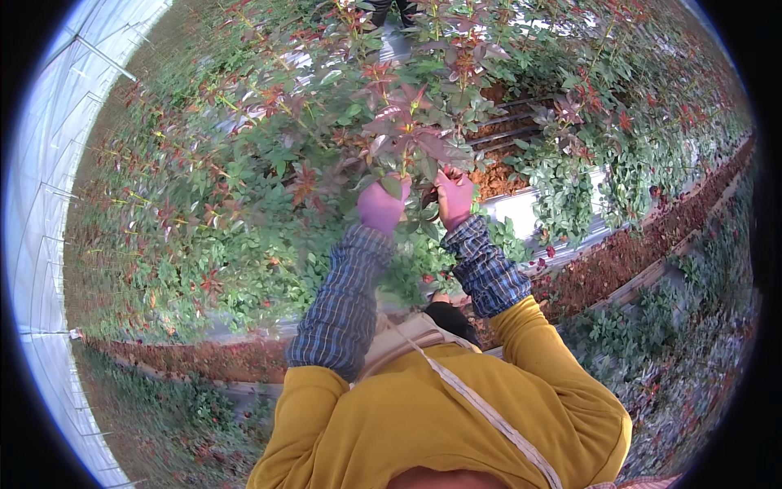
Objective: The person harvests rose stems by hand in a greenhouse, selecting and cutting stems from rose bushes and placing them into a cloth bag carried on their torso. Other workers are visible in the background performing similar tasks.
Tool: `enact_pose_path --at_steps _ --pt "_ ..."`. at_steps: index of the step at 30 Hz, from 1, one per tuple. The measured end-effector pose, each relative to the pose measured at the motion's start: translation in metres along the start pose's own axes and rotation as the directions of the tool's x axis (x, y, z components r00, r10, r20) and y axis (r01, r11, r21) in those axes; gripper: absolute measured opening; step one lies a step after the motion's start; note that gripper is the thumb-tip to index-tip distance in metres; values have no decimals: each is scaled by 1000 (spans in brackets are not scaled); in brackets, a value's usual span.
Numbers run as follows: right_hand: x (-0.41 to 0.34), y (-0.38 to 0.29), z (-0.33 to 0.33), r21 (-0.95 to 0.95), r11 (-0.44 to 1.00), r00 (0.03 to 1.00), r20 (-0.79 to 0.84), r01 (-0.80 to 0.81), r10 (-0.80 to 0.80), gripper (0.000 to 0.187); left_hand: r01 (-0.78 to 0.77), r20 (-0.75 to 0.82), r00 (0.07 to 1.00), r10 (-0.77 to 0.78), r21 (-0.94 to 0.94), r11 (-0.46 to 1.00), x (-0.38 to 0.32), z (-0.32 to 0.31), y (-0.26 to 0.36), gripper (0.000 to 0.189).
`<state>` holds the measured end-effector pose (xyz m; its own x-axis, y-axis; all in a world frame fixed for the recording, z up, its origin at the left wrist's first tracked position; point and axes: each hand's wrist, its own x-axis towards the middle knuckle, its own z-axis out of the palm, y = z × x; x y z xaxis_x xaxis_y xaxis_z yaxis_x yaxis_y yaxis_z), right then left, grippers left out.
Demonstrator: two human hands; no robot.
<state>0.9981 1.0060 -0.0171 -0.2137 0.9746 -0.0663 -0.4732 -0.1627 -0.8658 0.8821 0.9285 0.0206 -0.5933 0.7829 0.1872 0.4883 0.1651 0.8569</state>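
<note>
Both my hands wear pink gloves and are among the rose plants in front of me. My left hand (pixel 383 203) is at a rose stem with a yellow-green bud (pixel 415 105) and dark reddish leaves (pixel 435 145); leaves cover its fingertips, so its grip cannot be told. My right hand (pixel 455 197) is just to the right, its fingers closed on dark red rose leaves (pixel 432 198). A small gap with foliage lies between the hands. Checked sleeve covers reach over both forearms.
Dense rose bushes (pixel 214 159) spread to the left and ahead. Dark drip lines (pixel 504 128) cross brown soil (pixel 498 174) at right, beside white plastic mulch (pixel 516 214). A reddish soil path (pixel 635 260) curves behind. A person's legs (pixel 391 11) show at the top.
</note>
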Motion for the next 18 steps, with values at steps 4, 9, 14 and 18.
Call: enact_pose_path --at_steps 4,9,14,18 --pt "47 -58 -14 79 995 997 50 62 -66 4 -65 132 989 63 7 998 -1 -17 4 24" --pt "54 -126 20 -228 973 779 604 -31 167 7 -32 241 971 8 95 995 -4 -28 -14 27" --pt "38 -89 44 -346 647 501 863 680 -65 31 51 308 939 -155 321 946 -5 -29 -14 32" --pt "35 -81 43 -261 867 492 871 424 21 32 190 318 934 -163 -55 980 -10 -32 -20 29"
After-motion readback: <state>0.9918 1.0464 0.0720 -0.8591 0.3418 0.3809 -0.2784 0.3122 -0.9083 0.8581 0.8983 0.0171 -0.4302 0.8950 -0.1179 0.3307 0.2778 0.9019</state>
